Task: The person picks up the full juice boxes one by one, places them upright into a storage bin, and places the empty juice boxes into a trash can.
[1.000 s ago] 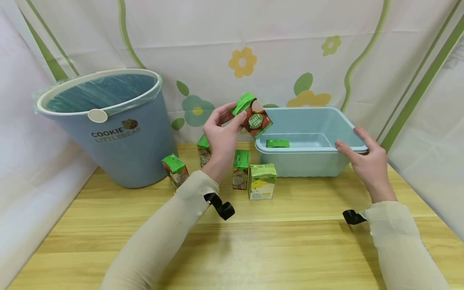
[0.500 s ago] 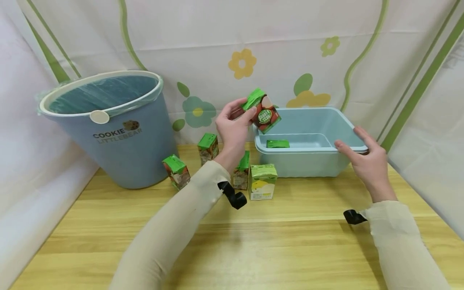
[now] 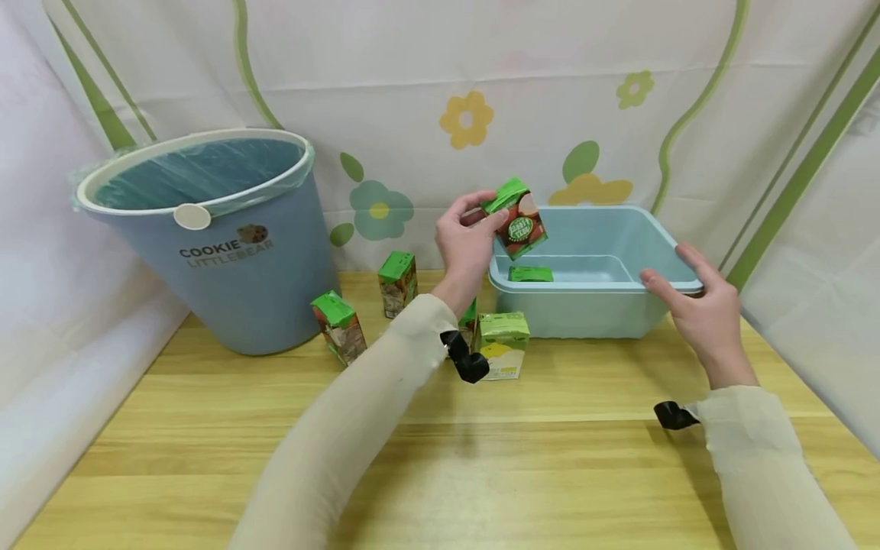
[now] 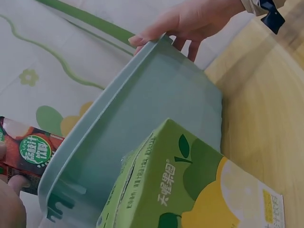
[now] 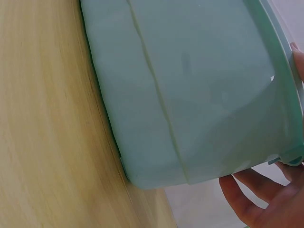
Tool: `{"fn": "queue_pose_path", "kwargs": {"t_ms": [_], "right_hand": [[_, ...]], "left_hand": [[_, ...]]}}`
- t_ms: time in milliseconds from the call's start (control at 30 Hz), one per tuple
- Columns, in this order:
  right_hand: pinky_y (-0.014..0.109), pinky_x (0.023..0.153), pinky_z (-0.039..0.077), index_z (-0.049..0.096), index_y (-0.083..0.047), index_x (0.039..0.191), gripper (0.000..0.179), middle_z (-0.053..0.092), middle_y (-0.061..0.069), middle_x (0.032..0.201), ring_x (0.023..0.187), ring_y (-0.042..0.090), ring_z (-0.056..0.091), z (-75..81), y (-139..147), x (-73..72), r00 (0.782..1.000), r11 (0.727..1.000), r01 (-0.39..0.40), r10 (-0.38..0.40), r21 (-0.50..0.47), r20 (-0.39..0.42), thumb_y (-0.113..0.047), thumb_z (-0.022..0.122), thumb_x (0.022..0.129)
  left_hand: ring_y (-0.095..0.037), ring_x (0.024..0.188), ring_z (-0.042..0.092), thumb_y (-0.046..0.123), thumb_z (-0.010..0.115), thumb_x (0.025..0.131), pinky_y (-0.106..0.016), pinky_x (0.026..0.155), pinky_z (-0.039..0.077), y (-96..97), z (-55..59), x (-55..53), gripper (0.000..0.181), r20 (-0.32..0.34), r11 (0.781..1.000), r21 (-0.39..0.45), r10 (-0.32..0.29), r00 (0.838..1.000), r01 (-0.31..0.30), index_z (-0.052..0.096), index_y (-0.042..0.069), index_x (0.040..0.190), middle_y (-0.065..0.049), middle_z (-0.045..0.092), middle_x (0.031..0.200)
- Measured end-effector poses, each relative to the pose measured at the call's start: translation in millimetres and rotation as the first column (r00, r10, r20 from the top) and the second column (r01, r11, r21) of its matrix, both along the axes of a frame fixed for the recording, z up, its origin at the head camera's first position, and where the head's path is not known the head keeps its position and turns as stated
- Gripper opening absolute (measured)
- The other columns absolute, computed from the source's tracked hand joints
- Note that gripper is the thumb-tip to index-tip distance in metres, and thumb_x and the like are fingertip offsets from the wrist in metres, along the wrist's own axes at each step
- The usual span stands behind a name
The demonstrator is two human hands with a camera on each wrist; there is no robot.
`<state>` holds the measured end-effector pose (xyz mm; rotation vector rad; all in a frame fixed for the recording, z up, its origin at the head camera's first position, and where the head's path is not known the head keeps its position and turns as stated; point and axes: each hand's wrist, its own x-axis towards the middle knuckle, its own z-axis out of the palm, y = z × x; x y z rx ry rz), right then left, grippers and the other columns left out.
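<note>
Drink carton (image 3: 522,228), one of six; four on table (image 3: 440,473), one in tub (image 3: 584,287). Red, green-topped, tilted. Fingers clamped: left hand (image 3: 467,243) on it, right hand (image 3: 708,315) on tub rim.

Litchi juice carton (image 3: 528,231): dark red, bright green top, round green emblem
Fruit drink carton (image 3: 504,350): pale green, yellow-and-white fruit print
Plastic tub (image 3: 574,313): plain pale aqua
Bin (image 3: 250,294): dusty blue, cream rim, brown and grey lettering
Curtain (image 3: 550,46): white, yellow and teal flowers, green vines
Tabletop (image 3: 522,473): yellow-tan wood grain
</note>
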<state>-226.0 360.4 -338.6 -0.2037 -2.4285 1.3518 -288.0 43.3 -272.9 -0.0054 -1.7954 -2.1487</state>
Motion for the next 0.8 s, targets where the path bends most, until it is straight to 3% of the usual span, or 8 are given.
{"fn": "queue_pose_path", "kwargs": {"t_ms": [267,467,667,800], "right_hand": [[0.037,0.135,0.022,0.035,-0.031,0.167,0.081,0.023,-0.014,0.176,0.167,0.019,0.017,-1.5,1,-0.1,1.000,1.000,-0.004,0.004,-0.001,-0.017,-0.048,0.073,0.098],[0.039,0.135,0.020,0.035,-0.031,0.167,0.081,0.023,-0.015,0.176,0.167,0.018,0.017,-2.8,1,-0.4,1.000,1.000,-0.005,0.005,-0.004,-0.012,-0.048,0.073,0.098],[0.034,0.134,0.024,0.035,-0.032,0.167,0.081,0.024,-0.016,0.176,0.167,0.018,0.018,-2.9,1,-0.6,1.000,1.000,0.001,-0.001,-0.002,-0.007,-0.048,0.073,0.097],[0.030,0.133,0.025,0.035,-0.032,0.167,0.081,0.024,-0.017,0.176,0.166,0.016,0.018,-3.1,2,-1.2,1.000,1.000,0.001,-0.001,-0.002,-0.011,-0.048,0.073,0.097]], "left_hand": [[-0.014,0.102,0.070,0.009,0.084,0.091,-0.037,0.089,0.066,2.2,-9.5,-5.3,0.021,0.041,0.998,-0.047,-0.031,0.999,0.033,0.081,0.021,0.109,0.000,0.074,0.110],[-0.013,0.101,0.067,0.010,0.084,0.091,-0.027,0.081,0.061,-0.4,-13.1,-13.8,0.021,0.047,0.986,-0.157,-0.052,0.998,0.059,0.080,0.021,0.109,0.002,0.072,0.114],[-0.018,0.104,0.068,0.010,0.082,0.093,-0.027,0.078,0.059,-3.2,-12.0,-22.8,0.019,0.034,0.958,-0.261,-0.112,0.993,0.117,0.079,0.020,0.110,0.000,0.072,0.116],[-0.022,0.112,0.069,0.008,0.080,0.094,-0.031,0.083,0.061,-5.2,-12.9,-29.3,0.019,-0.001,0.920,-0.354,-0.179,0.984,0.167,0.079,0.017,0.111,-0.001,0.071,0.125]]}}
